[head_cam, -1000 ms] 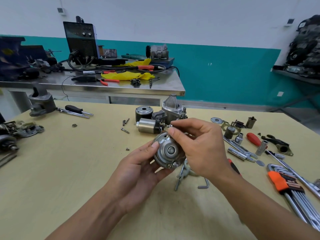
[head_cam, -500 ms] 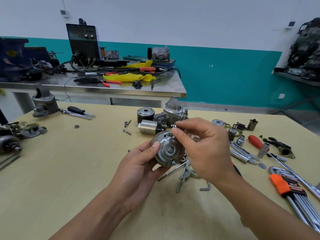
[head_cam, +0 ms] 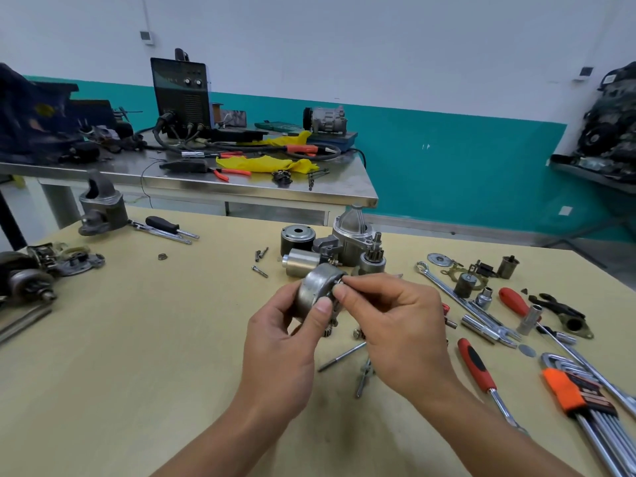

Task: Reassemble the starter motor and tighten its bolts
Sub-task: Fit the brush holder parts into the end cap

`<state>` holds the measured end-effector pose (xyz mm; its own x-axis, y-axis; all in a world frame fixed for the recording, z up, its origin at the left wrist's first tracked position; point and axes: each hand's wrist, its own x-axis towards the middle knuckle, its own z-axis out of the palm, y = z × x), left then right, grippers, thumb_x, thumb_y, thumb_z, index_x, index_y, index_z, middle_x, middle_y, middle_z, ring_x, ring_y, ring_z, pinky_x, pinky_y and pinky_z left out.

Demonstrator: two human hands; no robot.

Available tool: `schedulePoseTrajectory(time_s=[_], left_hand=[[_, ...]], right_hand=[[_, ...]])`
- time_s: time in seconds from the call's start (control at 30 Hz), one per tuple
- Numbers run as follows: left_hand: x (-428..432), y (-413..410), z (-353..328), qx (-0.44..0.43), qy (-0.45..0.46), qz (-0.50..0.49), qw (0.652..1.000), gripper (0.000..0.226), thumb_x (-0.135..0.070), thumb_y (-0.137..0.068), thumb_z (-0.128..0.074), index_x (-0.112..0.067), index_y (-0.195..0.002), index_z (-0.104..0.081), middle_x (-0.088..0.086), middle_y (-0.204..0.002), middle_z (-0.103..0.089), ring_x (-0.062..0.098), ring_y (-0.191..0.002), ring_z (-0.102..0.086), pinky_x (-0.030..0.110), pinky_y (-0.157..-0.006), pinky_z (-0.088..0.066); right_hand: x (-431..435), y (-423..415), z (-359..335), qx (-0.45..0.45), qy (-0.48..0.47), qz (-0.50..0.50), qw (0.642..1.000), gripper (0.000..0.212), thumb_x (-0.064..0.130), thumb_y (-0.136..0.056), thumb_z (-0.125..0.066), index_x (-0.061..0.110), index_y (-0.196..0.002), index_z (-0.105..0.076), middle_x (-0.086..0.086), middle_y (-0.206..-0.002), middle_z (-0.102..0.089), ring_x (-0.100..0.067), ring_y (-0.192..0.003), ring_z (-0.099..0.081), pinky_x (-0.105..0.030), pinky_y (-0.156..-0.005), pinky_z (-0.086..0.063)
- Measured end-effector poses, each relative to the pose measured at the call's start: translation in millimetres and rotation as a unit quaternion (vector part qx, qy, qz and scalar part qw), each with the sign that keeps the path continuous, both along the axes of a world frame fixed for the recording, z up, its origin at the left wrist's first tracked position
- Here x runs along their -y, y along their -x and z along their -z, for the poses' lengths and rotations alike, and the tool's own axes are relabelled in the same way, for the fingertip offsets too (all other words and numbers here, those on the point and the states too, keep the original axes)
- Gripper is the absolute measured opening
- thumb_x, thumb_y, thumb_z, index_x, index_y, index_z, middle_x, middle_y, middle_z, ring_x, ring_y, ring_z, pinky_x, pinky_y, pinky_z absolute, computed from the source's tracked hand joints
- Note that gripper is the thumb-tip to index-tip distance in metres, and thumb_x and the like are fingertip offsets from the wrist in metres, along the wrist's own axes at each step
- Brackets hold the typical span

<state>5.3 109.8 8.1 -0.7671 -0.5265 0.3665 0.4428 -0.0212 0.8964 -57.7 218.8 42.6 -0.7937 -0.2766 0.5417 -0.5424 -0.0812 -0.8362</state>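
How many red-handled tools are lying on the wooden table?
2. One red-handled tool lies far right, beside the sockets. One red-and-black-handled tool lies nearer, just right of the right hand. A small red bit behind that hand may be a third.

Open on the left across bare tabletop (head_cam: 137, 356), out to the loose screws (head_cam: 260, 271). Blocked straight ahead by the cluster of motor housings (head_cam: 351, 232). Crowded on the right with wrenches (head_cam: 457, 297), a red-handled screwdriver (head_cam: 476, 364) and a hex key set (head_cam: 568, 390), only narrow gaps between.

Workshop, welding machine (head_cam: 180, 94), wrenches (head_cam: 468, 304), steel workbench (head_cam: 192, 182)
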Motion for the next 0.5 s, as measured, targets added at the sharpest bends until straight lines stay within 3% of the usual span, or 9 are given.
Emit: schedulePoseTrajectory(time_s=[0.13, 0.23, 0.5], left_hand=[[-5.1, -4.9, -1.8, -0.025, 0.111, -0.086, 0.99, 0.018, -0.025, -0.087, -0.066, -0.031, -0.103, -0.071, 0.001, -0.089, -0.065, 0.016, -0.082, -0.062, 0.017, -0.076, -0.05], [-5.2, -8.0, -3.6, -0.041, 0.2, -0.147, 0.968, 0.021, -0.023, -0.088, -0.065, -0.03, -0.108, -0.067, -0.009, -0.094, -0.059, 0.017, -0.087, -0.059, 0.016, -0.077, -0.048], [-2.4, -8.5, -6.4, -0.078, 0.316, -0.232, 0.917, 0.033, -0.013, -0.087, -0.067, -0.015, -0.12, -0.064, 0.0, -0.101, -0.057, 0.01, -0.088, -0.058, 0.008, -0.082, -0.041]], right_hand=[[5.1, -10.5, 0.9, 0.154, 0.103, -0.062, 0.981, 0.009, 0.02, -0.067, -0.08, 0.018, -0.076, -0.081, 0.001, -0.066, -0.074, -0.003, -0.058, -0.065, -0.014, -0.057, -0.05], [10.4, -15.4, 2.6, 0.252, 0.152, -0.109, 0.95, 0.025, 0.033, -0.056, -0.081, 0.015, -0.073, -0.081, -0.004, -0.062, -0.068, -0.008, -0.055, -0.059, -0.019, -0.054, -0.05], [12.7, -14.7, 0.1, 0.293, 0.157, -0.138, 0.933, 0.034, 0.04, -0.057, -0.076, 0.011, -0.075, -0.077, -0.01, -0.07, -0.064, -0.014, -0.06, -0.054, -0.024, -0.053, -0.047]])
